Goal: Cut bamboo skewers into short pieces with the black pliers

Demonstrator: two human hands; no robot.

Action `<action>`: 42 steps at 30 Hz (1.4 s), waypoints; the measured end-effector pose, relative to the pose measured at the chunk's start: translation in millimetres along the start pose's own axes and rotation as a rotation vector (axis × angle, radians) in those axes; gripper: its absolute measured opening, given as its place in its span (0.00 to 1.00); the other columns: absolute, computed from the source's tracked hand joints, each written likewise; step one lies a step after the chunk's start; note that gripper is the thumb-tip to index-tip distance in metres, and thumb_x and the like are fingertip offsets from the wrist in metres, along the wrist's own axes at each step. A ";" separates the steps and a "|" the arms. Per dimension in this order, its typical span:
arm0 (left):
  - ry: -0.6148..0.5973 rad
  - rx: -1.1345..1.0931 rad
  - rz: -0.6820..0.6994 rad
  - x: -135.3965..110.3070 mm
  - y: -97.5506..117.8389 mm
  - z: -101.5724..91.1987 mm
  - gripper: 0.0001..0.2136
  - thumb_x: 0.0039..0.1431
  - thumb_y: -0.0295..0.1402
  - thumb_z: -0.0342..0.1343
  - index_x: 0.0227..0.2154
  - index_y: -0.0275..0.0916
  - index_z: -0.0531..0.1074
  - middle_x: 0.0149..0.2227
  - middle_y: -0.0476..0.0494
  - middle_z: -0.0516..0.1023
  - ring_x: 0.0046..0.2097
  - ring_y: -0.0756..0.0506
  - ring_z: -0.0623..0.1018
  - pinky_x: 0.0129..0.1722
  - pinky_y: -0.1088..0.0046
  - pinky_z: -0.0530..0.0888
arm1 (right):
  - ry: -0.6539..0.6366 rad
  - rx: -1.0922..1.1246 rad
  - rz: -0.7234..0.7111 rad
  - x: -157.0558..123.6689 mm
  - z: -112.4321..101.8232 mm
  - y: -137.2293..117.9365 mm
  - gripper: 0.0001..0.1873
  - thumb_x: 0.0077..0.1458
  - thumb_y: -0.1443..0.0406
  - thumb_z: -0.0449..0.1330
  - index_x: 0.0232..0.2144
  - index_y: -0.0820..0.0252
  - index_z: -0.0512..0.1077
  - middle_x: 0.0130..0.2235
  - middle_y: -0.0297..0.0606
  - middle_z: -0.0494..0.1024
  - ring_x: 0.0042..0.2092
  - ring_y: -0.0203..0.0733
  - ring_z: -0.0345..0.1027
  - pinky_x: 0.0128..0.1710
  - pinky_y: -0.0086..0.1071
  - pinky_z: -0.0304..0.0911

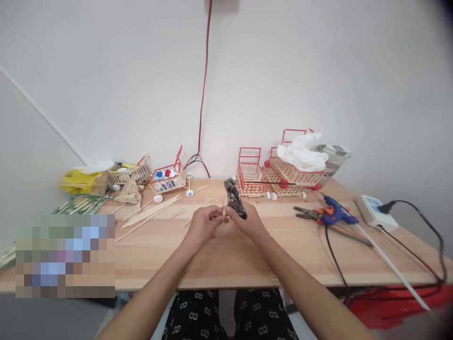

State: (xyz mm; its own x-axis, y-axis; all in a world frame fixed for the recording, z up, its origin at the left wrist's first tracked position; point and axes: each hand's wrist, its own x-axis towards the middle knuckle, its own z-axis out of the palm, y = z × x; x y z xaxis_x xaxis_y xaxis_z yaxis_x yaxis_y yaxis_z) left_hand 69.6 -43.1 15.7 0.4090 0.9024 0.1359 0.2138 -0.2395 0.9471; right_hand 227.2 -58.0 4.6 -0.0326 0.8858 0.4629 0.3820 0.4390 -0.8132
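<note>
My left hand (pixel 204 224) is closed, its thumb and fingers pinching a thin wooden stick (pixel 224 206) that stands nearly upright. Close beside it, my right hand (pixel 250 223) is wrapped round a short dark hand tool (pixel 234 197) with a rounded, shiny head; its exact kind is not clear. The tool is right next to the stick, and whether they touch cannot be made out. Both hands are over the middle of the wooden table (pixel 226 264). Loose wooden sticks (pixel 150 213) lie to the left of my left hand.
Small stick-built carts (pixel 252 179) with red trim stand along the wall, one holding bottle caps (pixel 166 175). A white plastic bag (pixel 302 152) tops another. At right lie pliers (pixel 311 215), a blue glue gun (pixel 336 212) with its cord, and a power strip (pixel 377 212).
</note>
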 end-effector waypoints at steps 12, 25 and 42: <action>0.192 0.257 0.132 -23.7 -16.7 -0.4 0.08 0.54 0.32 0.53 0.28 0.38 0.77 0.31 0.49 0.81 0.36 0.44 0.77 0.34 0.75 0.67 | -0.155 -0.146 -0.220 -7.4 9.2 0.0 0.04 0.51 0.70 0.55 0.31 0.59 0.68 0.33 0.36 0.71 0.35 0.39 0.64 0.36 0.28 0.58; 0.159 0.175 0.112 -20.7 -18.6 -2.2 0.08 0.53 0.32 0.54 0.29 0.38 0.78 0.31 0.49 0.81 0.35 0.44 0.77 0.35 0.75 0.68 | -0.171 -0.185 -0.222 -2.9 11.9 -4.2 0.05 0.52 0.70 0.54 0.33 0.59 0.68 0.33 0.36 0.71 0.36 0.40 0.64 0.36 0.29 0.58; 0.053 0.036 0.092 -23.0 -16.4 -3.7 0.10 0.53 0.31 0.51 0.30 0.36 0.78 0.32 0.45 0.80 0.36 0.44 0.77 0.38 0.74 0.70 | -0.130 -0.207 -0.133 1.0 10.9 -8.9 0.09 0.55 0.65 0.53 0.24 0.60 0.66 0.27 0.33 0.70 0.31 0.37 0.64 0.32 0.28 0.56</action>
State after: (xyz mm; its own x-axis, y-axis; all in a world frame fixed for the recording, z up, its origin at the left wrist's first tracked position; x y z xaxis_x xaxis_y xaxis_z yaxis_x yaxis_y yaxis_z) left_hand 53.4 -58.5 -1.9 0.3806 0.8937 0.2375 0.2097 -0.3336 0.9191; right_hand 213.7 -59.4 8.5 -0.2079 0.8402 0.5009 0.5464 0.5244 -0.6530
